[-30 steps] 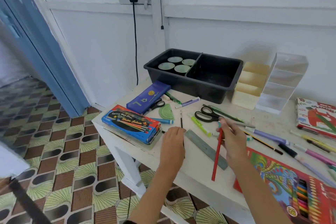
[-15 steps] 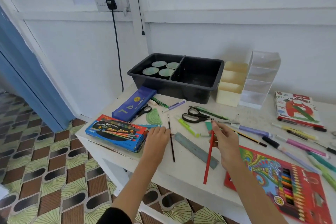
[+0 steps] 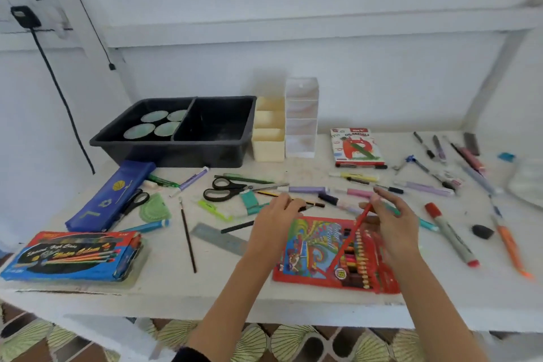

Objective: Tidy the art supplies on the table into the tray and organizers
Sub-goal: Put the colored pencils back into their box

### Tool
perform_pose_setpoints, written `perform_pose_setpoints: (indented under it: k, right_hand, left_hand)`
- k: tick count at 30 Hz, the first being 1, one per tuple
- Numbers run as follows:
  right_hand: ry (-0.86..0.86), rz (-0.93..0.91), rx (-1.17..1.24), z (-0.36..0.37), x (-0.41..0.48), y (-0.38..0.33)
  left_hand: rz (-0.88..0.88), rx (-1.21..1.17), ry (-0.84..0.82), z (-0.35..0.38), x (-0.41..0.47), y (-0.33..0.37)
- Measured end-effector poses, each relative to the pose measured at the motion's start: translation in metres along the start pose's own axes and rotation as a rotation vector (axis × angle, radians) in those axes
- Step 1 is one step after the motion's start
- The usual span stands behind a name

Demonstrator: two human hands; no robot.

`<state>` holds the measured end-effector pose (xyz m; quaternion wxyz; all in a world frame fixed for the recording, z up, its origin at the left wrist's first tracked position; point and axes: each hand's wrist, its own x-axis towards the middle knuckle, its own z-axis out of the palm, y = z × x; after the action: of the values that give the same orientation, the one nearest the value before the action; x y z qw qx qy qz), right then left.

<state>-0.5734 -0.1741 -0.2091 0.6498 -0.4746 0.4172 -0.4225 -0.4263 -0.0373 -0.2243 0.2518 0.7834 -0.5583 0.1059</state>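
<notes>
My right hand (image 3: 393, 223) grips a red pencil (image 3: 349, 241) near its top; the pencil slants down over a red box of colour pencils (image 3: 311, 247) at the table's front. Left of it, my left hand (image 3: 276, 220) reaches over the box's upper left corner and its fingertips close on a yellow-and-black pencil (image 3: 266, 193). A black two-part tray (image 3: 176, 153) stands at the back, several round pans in its left half. Beside it are a cream organizer (image 3: 269, 150) and a clear organizer (image 3: 301, 144).
Left of my hands lie a blue paint box (image 3: 73, 256), a blue pencil case (image 3: 111, 194), a protractor (image 3: 154, 209), a thin brush (image 3: 188, 238), a ruler (image 3: 220, 239) and scissors (image 3: 226, 189). Markers (image 3: 449, 235), a highlighter (image 3: 511, 247) and a crayon box (image 3: 357, 145) lie to the right.
The view has swung right along the table. My left hand left the spot near the paint box and moved right to the striped pencil. My right hand carried the red pencil over the red box.
</notes>
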Motion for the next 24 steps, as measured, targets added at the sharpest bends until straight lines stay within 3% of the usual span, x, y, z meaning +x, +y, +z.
perform_pose_setpoints:
  k: [5, 9, 13, 24]
  right_hand:
    - [0.164, -0.028, -0.018, -0.06, 0.015, -0.01]
    - [0.248, -0.043, -0.006, -0.095, 0.017, -0.01]
    - [0.352, -0.071, -0.015, -0.116, 0.015, -0.009]
    - [0.405, -0.023, 0.03, -0.114, -0.01, 0.021]
  left_hand:
    - [0.079, -0.118, -0.048, 0.026, 0.006, 0.04]
    - [0.197, -0.076, -0.047, 0.047, 0.006, 0.057]
    - [0.138, -0.075, -0.117, 0.057, -0.007, 0.058]
    - [-0.027, -0.049, 0.13, 0.072, -0.047, 0.064]
